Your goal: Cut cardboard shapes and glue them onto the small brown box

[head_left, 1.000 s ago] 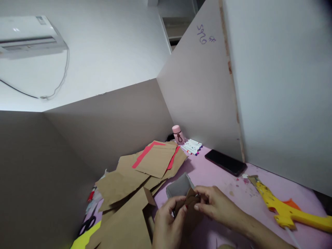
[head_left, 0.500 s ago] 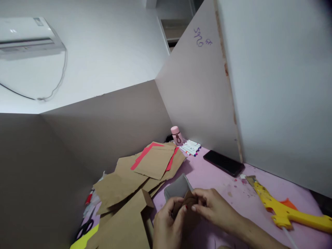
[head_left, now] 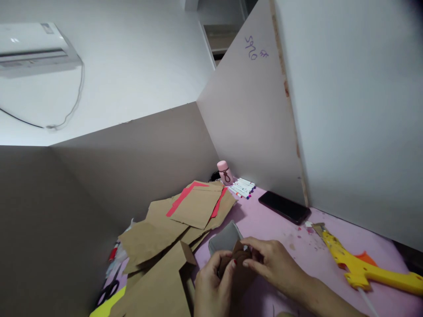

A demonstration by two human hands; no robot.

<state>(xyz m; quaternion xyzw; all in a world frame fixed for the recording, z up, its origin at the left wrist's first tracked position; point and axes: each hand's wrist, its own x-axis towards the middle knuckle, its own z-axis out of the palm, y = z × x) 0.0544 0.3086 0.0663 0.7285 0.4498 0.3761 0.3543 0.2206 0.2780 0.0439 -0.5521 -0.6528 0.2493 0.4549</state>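
Near the front of the table, my left hand (head_left: 216, 281) pinches a brown cardboard piece (head_left: 243, 275) between thumb and fingers. My right hand (head_left: 269, 259) has its thumb and fingertips on the right side of that same piece, close to its top edge. The piece looks bent or layered at the top, and its lower part is in shadow. Just behind it stands a grey box-like object (head_left: 224, 240), partly covered by my hands. To the left lies a folded cardboard sheet (head_left: 155, 286) with a raised edge.
Stacked cardboard sheets (head_left: 155, 233) with red paper (head_left: 185, 198) lie left. Behind are a pink bottle (head_left: 225, 172), white markers (head_left: 243, 188) and a phone (head_left: 284, 207). A yellow glue gun (head_left: 355, 266) lies right, scissors (head_left: 107, 293) far left. Grey partitions (head_left: 142, 158) enclose the table.
My right fingertips have shifted slightly and opened a little at the top of the cardboard piece. My left hand keeps its hold, and the things on the table stay put.
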